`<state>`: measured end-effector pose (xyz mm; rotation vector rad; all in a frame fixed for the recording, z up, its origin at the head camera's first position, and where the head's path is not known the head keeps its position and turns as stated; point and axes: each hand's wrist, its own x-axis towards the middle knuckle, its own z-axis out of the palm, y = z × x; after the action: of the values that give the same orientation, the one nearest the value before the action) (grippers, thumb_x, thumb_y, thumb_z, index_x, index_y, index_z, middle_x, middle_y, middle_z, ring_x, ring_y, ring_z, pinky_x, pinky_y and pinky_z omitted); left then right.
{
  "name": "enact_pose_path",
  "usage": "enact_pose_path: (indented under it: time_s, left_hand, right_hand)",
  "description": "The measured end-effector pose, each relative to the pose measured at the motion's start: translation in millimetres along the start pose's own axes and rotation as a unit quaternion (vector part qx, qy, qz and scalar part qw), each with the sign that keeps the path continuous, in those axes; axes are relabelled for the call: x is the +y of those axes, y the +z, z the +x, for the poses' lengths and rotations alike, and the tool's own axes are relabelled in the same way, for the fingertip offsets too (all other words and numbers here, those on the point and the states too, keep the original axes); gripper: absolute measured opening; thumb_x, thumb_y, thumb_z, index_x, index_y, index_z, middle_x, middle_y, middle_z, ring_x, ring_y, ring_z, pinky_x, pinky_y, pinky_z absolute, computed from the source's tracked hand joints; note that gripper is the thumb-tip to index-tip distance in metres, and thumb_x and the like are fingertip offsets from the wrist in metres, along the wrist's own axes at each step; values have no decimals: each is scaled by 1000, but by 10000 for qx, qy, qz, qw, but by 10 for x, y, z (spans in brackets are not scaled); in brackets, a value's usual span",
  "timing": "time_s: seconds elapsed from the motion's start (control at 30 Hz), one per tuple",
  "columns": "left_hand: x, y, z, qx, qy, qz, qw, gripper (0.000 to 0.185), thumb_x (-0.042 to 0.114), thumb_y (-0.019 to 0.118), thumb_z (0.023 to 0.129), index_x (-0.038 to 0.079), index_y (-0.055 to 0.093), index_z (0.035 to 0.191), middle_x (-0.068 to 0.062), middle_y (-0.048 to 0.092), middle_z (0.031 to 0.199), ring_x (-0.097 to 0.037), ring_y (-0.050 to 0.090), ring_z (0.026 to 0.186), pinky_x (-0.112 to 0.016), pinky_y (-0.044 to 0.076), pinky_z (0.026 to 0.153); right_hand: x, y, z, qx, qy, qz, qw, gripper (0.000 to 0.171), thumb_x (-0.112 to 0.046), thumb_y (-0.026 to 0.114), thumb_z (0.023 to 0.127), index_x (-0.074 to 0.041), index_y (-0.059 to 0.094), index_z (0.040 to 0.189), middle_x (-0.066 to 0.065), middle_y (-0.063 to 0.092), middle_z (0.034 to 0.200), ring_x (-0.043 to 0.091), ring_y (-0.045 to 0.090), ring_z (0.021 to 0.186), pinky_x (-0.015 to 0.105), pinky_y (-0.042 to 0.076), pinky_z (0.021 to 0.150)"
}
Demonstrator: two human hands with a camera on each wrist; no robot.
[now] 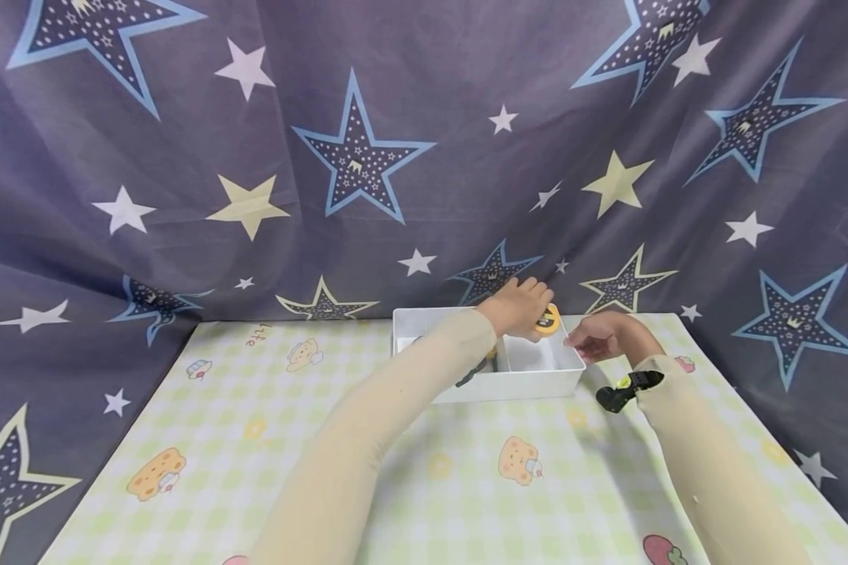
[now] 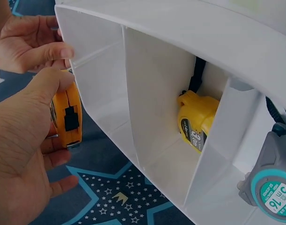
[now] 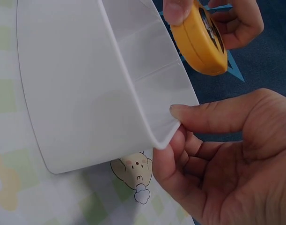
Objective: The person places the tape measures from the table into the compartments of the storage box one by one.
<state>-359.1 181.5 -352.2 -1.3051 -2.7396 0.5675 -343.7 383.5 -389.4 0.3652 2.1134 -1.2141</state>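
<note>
From my feed, the left hand [image 1: 519, 306] is curled round an orange tape measure [image 1: 547, 320], thumb on top and fingers underneath, holding it at the far right corner of the white divided bin [image 1: 509, 384], just outside the rim as far as the left wrist view shows it. The tape measure isn't down in any compartment; it's up in the air over the blue star cloth [image 1: 424, 157] behind the bin.

The right hand [image 1: 604, 337] is pinching the bin's right corner, thumb laid on the rim and the other fingers tucked under the outside wall. Right wrist view shows that pretty clearly.

Inside the bin, the rightmost compartment looks bare. The next one over has a yellow tape measure [image 2: 196, 124] standing against the divider, and past that there's a grey and teal tape measure [image 2: 269, 187] marked 5m.

The bin sits at the back edge of the green checked mat [image 1: 254, 439] with the bear prints. A black and yellow gadget [image 1: 625, 390] is strapped at the right wrist.
</note>
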Motion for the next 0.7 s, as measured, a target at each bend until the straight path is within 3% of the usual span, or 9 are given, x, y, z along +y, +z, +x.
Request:
enact_pose_path:
  time_s: [0.4,0.7]
  left_hand:
    - [71,67,4,-285,-142,-119,9994,78,54,58,97,15,29,158,0,35,161,-18,31,150,-40,30,124]
    - [78,57,5,-400,-309,-83,9987,72,54,58,97,16,36,154,2,43,155,-16,37,144,-38,32,122]
  right_hand:
    - [23,13,13,-142,-27,31,9999,19,-9,55,98,-12,58,80,-3,56,75,6,54,71,19,53,71]
    - [4,5,4,-32,-8,7,10000,17,-9,56,98,-12,57,82,-3,55,74,6,54,71,19,53,71]
